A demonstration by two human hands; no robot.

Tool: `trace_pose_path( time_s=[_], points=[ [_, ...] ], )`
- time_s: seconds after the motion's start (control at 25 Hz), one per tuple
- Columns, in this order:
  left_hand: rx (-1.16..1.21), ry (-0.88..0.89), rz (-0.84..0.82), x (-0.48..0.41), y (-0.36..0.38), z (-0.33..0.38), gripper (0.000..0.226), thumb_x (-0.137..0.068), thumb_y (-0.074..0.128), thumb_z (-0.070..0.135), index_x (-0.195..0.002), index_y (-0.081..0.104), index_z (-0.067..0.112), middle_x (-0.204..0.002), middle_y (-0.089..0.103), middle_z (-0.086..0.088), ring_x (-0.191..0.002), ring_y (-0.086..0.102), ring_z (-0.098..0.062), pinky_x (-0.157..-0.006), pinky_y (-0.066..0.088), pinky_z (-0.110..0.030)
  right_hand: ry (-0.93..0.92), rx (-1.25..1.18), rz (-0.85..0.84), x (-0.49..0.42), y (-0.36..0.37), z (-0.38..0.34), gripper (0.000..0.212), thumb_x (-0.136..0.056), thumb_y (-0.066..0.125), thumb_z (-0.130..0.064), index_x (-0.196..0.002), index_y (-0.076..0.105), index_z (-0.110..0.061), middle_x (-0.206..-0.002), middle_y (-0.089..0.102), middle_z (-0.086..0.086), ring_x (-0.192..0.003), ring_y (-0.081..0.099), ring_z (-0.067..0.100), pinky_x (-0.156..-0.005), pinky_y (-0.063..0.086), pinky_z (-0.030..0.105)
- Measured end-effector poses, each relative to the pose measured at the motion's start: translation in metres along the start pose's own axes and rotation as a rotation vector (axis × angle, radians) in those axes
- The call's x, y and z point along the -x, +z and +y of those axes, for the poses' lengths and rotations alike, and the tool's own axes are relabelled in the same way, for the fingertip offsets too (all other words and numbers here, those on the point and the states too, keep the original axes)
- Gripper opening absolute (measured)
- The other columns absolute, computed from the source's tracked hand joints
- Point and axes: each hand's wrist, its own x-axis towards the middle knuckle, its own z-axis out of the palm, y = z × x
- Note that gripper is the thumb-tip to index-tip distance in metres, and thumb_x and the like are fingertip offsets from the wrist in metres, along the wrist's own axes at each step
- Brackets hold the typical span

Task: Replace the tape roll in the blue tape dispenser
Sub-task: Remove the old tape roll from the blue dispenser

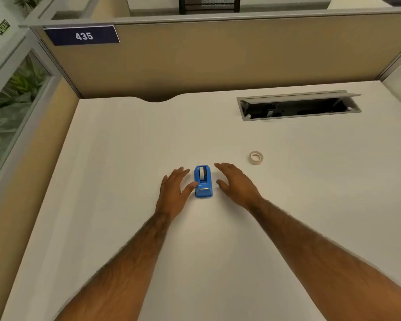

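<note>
Blue plastic tape dispenser (pixel 203 181) stands on the pale desk (pixel 125 147) between two spread, empty hands: left hand (pixel 173 193) thumb touching its side, right hand (pixel 237 184) just beside. A spare whitish tape roll (pixel 256 157) lies farther right.

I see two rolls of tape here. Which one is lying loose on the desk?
The pale beige tape roll, lying flat to the right of both hands, touched by nothing. The other, a white roll, stands on edge inside the blue plastic tape dispenser.
</note>
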Motion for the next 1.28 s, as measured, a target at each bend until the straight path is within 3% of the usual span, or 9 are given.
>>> trace_pose_path(
  time_s=[0.28,0.76,1.0,1.28],
  points=[
    [0.052,-0.005,-0.007,-0.014,0.003,0.008,0.059,-0.090,0.063,0.043,-0.144,0.045,0.026,-0.153,0.042,0.002,-0.143,0.034,-0.017,-0.121,0.020,-0.045,0.023,-0.195,0.005,-0.028,0.006,-0.027,0.053,-0.093,0.056,-0.051,-0.140,0.047,-0.030,-0.143,0.053,-0.002,-0.123,0.054,0.017,-0.097,0.042,0.030],
    [0.222,-0.017,-0.019,-0.029,-0.003,0.030,0.054,-0.082,0.077,0.026,-0.132,0.058,0.024,-0.136,0.058,0.005,-0.120,0.056,-0.015,-0.104,0.048,-0.035,0.044,-0.260,0.033,-0.050,0.002,-0.037,0.028,-0.095,0.059,-0.034,-0.117,0.066,-0.018,-0.121,0.065,0.002,-0.101,0.063,0.017,-0.084,0.048,0.026],
    [0.176,-0.020,-0.058,-0.030,-0.002,0.029,0.054,-0.081,0.078,0.028,-0.132,0.059,0.026,-0.129,0.061,0.005,-0.110,0.056,-0.009,-0.098,0.046,-0.028,0.056,-0.251,0.049,-0.044,0.001,-0.028,0.028,-0.102,0.042,-0.013,-0.117,0.066,-0.009,-0.117,0.069,0.008,-0.103,0.062,0.020,-0.085,0.043,0.023],
    [0.207,-0.036,-0.069,-0.031,-0.003,0.034,0.050,-0.082,0.077,0.023,-0.129,0.062,0.022,-0.128,0.063,0.002,-0.109,0.060,-0.013,-0.098,0.049,-0.031,0.083,-0.272,0.048,-0.040,-0.001,-0.028,0.027,-0.101,0.044,-0.012,-0.117,0.066,-0.010,-0.118,0.069,0.007,-0.102,0.062,0.019,-0.087,0.047,0.025]
  ],
)
